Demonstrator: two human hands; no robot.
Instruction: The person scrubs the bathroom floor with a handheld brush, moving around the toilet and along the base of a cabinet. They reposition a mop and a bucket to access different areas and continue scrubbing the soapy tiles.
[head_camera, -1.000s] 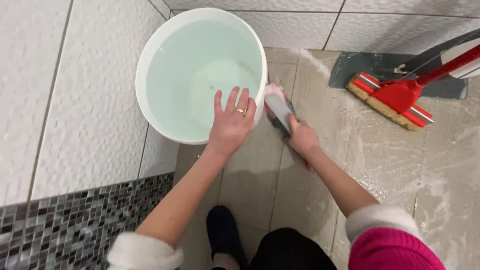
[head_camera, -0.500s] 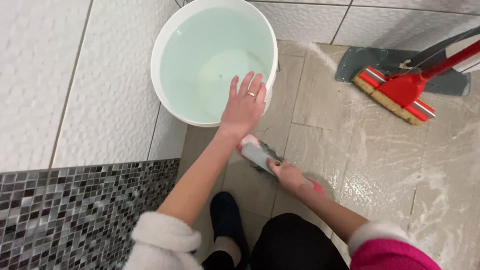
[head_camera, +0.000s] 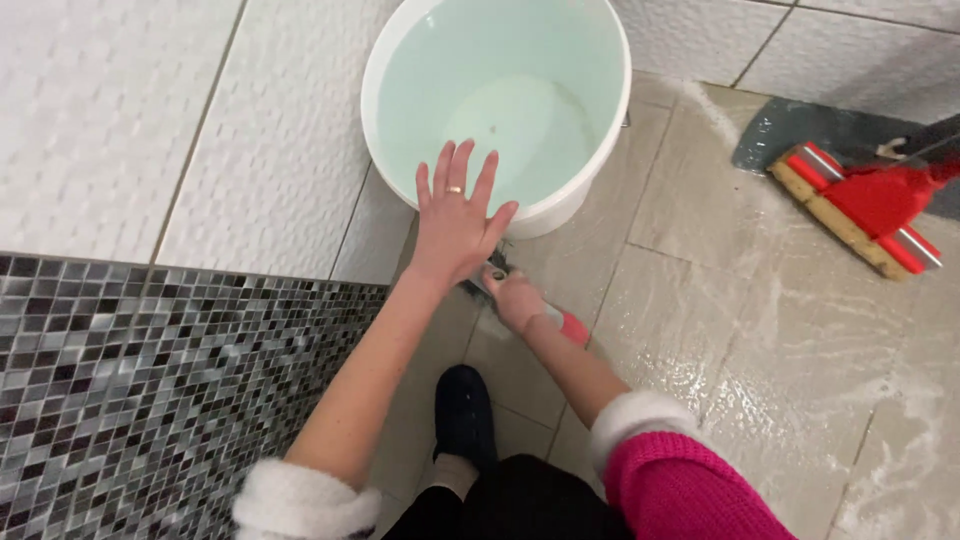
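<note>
Gripping brush (head_camera: 520, 300) (long axis diagonal, head toward bucket (head_camera: 560, 215)): right hand (head_camera: 515, 298) | left hand (head_camera: 455, 225) spread on rim

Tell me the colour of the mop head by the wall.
Red mop head with a tan sponge strip; head view.

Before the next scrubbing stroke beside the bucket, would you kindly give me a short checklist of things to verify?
1. Right hand closed on the scrub brush: ok.
2. Brush bristles meeting the floor: cannot tell, the left hand hides them.
3. Left hand steadying the white bucket at its rim: ok.
4. Bucket upright, with water in it: ok.
5. Red sponge mop lying apart from the hands: ok.
6. Dry footing on the floor tiles: not ok, wet and soapy.
</note>
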